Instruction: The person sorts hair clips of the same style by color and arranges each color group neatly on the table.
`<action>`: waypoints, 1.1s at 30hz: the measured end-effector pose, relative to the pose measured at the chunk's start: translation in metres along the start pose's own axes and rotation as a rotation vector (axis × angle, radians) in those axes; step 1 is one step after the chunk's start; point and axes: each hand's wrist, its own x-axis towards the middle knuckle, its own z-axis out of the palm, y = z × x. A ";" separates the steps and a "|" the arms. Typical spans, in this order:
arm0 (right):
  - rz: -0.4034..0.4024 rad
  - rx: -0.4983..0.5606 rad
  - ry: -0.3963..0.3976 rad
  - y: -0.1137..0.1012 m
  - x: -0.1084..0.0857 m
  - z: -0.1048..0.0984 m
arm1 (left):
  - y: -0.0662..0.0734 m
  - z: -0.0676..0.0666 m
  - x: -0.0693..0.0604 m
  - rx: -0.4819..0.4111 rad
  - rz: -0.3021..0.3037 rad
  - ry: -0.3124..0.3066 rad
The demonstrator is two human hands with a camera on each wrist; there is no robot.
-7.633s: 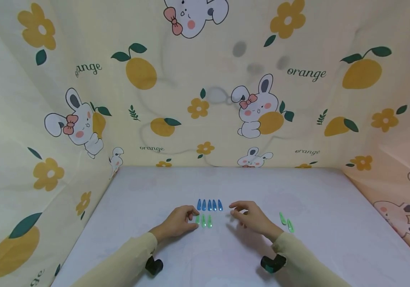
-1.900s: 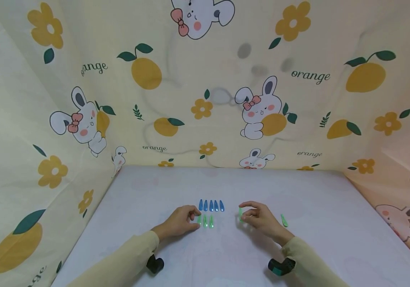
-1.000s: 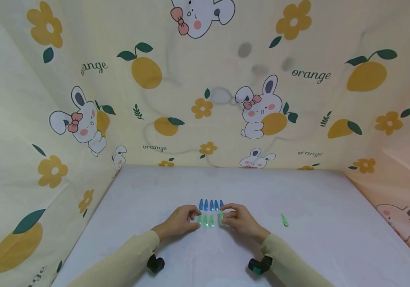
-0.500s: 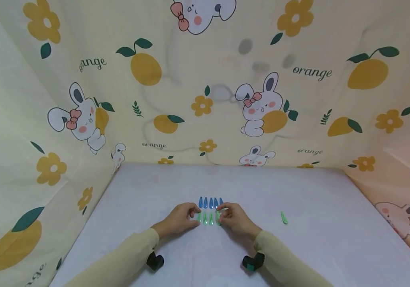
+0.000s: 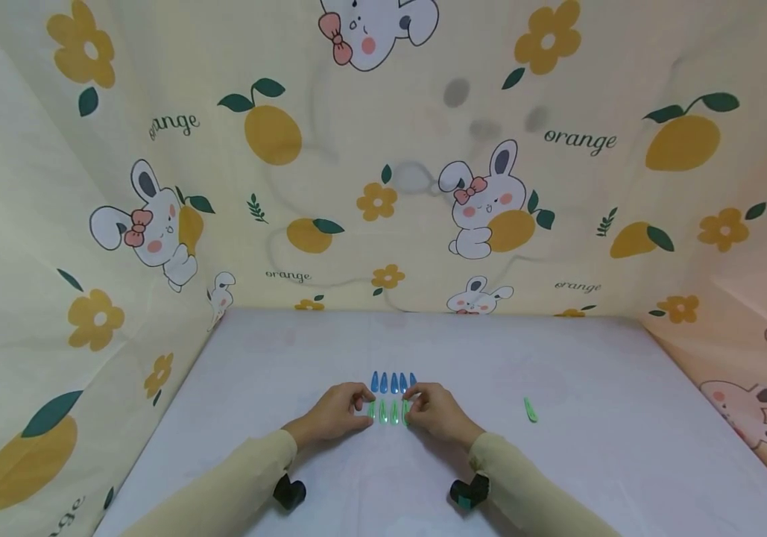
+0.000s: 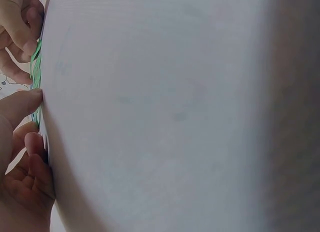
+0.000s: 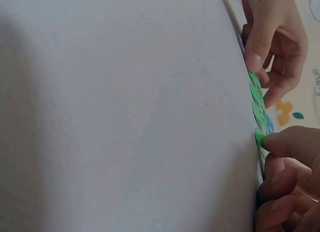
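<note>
Several green snap hair clips (image 5: 383, 412) lie side by side in a row on the white table, below a matching row of blue snap hair clips (image 5: 384, 382). At the green row's left end, my left hand (image 5: 335, 412) holds the first clip by its two ends between thumb and index finger. My right hand (image 5: 445, 414) pinches the rightmost green clip (image 7: 259, 137) between thumb and index finger, beside the others and on or very close to the table. Its index fingertip covers part of the blue row's right end.
One loose green hair clip (image 5: 531, 410) lies on the table (image 5: 591, 462), to the right of my right hand. A cloth (image 5: 383, 149) printed with rabbits and oranges rises along the table's back and both sides.
One of two loose green clips on the right was picked up by my right hand and carried left to the green row's right end. My left hand stays in place.
</note>
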 end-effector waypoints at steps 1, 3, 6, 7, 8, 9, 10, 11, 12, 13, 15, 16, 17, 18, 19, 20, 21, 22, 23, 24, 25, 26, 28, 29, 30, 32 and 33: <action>0.000 -0.007 -0.004 -0.001 0.000 -0.001 | 0.000 0.000 0.000 0.000 0.008 0.000; 0.002 -0.019 -0.009 -0.002 0.000 -0.001 | 0.001 -0.001 0.000 0.002 0.024 0.000; 0.001 -0.028 -0.015 -0.003 -0.001 -0.002 | 0.001 -0.001 0.000 0.004 0.026 -0.002; 0.001 -0.027 -0.017 -0.003 -0.002 -0.002 | 0.001 -0.001 0.000 0.003 0.025 -0.002; 0.002 -0.028 -0.018 -0.002 -0.002 -0.002 | 0.001 -0.001 0.000 0.003 0.024 -0.003; 0.003 -0.030 -0.019 -0.003 -0.002 -0.002 | 0.001 -0.001 0.000 0.003 0.023 -0.003; 0.000 -0.029 -0.021 -0.002 -0.002 -0.002 | 0.002 -0.001 0.000 0.003 0.022 -0.002; 0.006 -0.025 -0.022 -0.002 -0.002 -0.002 | 0.001 -0.001 0.000 0.003 0.022 -0.002; 0.006 -0.024 -0.023 -0.002 -0.002 -0.002 | 0.002 -0.001 0.000 0.002 0.020 -0.002; 0.006 -0.022 -0.023 -0.002 -0.002 -0.002 | 0.001 -0.001 0.000 0.003 0.017 -0.002; 0.001 -0.020 -0.025 -0.001 -0.002 -0.003 | 0.001 -0.001 0.000 0.005 0.015 -0.002; -0.003 -0.017 -0.028 -0.001 -0.002 -0.003 | 0.001 -0.001 0.000 0.005 0.014 -0.003; -0.004 -0.015 -0.031 -0.002 -0.002 -0.004 | 0.001 0.000 0.000 0.005 0.012 -0.004; -0.012 -0.015 -0.035 -0.001 -0.003 -0.005 | 0.000 -0.001 0.000 0.007 0.008 -0.006; -0.017 -0.012 -0.038 -0.001 -0.003 -0.005 | 0.000 -0.001 0.000 0.009 0.009 -0.006; -0.018 -0.010 -0.042 -0.001 -0.003 -0.006 | 0.000 -0.001 0.001 0.009 0.009 -0.006; -0.020 -0.008 -0.044 -0.001 -0.003 -0.007 | 0.001 -0.001 0.001 0.008 0.009 -0.006; -0.019 -0.006 -0.047 0.000 -0.003 -0.007 | 0.001 -0.002 0.001 0.009 0.008 -0.006; -0.016 0.002 -0.049 0.000 -0.002 -0.008 | 0.001 -0.002 0.001 0.010 0.007 -0.005; -0.011 0.015 -0.051 0.001 -0.002 -0.009 | 0.001 -0.002 0.001 0.009 0.007 -0.005; -0.002 0.025 -0.054 0.001 -0.002 -0.010 | 0.002 -0.002 0.001 0.010 0.007 -0.005; 0.006 0.040 -0.057 0.001 -0.003 -0.011 | 0.002 -0.003 0.001 0.009 0.006 -0.006; 0.018 0.078 -0.060 0.001 -0.004 -0.013 | 0.003 -0.002 0.002 0.010 0.005 -0.007; 0.025 0.100 -0.062 0.000 -0.005 -0.015 | 0.003 -0.002 0.002 0.012 0.004 -0.009; 0.029 0.106 -0.064 -0.001 -0.007 -0.017 | 0.003 -0.002 0.001 0.013 0.002 -0.010; 0.027 0.112 -0.061 -0.003 -0.010 -0.021 | 0.003 -0.002 0.001 0.017 0.000 -0.009; 0.021 0.110 -0.055 -0.003 -0.011 -0.023 | 0.003 -0.001 0.001 0.020 0.000 -0.008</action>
